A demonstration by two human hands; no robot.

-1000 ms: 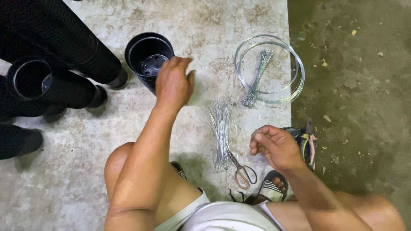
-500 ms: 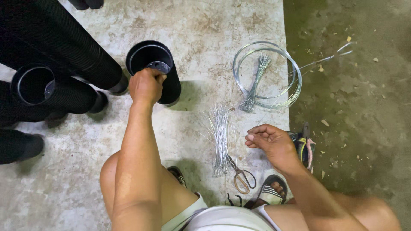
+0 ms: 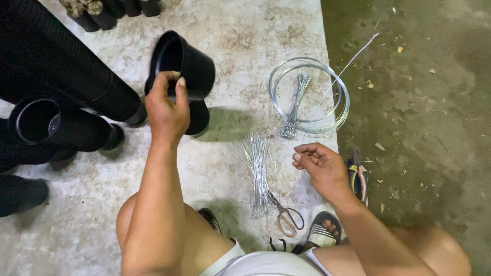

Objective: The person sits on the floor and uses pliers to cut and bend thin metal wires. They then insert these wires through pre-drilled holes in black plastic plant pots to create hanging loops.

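My left hand [image 3: 166,107] grips the rim of a black plastic pot [image 3: 185,62], which is lifted and tilted off another black pot [image 3: 198,118] beneath it. My right hand [image 3: 318,164] pinches one long thin wire [image 3: 341,69] that runs up and to the right across a coil of wire [image 3: 308,94]. A bundle of short cut wires [image 3: 257,166] lies on the concrete between my hands. Scissors [image 3: 286,215] rest at the near end of that bundle.
Long stacks of black pots [image 3: 66,76] lie on their sides at the left, with more pots [image 3: 107,10] at the top edge. A tied bunch of wires [image 3: 294,105] lies inside the coil. Pliers [image 3: 358,176] lie by my right hand, and a sandalled foot [image 3: 322,230] is below.
My left hand closed on the top pot's rim and lifted it up and tilted it off the stack. My right hand picked up a long wire and holds it.
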